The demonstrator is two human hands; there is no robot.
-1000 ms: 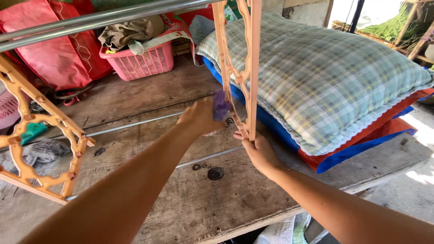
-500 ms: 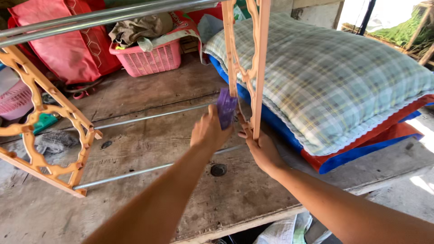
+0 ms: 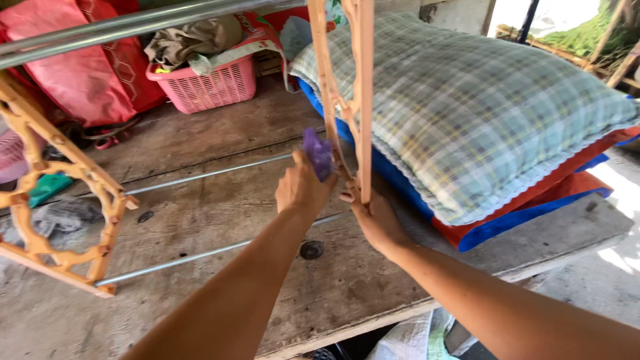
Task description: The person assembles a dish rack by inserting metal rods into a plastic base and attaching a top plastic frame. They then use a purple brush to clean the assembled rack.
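**Both hands at the foot of an orange rack frame**

The left hand is closed in a grip on a small purple object — possibly a cloth or sponge, the view is too poor to say — and presses it against the lower part of the upright orange plastic frame. The right hand is wrapped around the bottom of that same frame, fingers clamped on it where it meets the table.

The table is a platform of rough, weathered wooden planks, stained and knotted. Two thin metal rods run across it from this frame to a matching orange frame at the left edge, which leans at a slant. A thicker metal bar crosses overhead.

Just beside the right hand lies a plaid green-grey pillow, stacked on red and blue cushions. Farther back stand a pink plastic basket stuffed with cloth and a red bag. Bright daylight and greenery show at the upper right.
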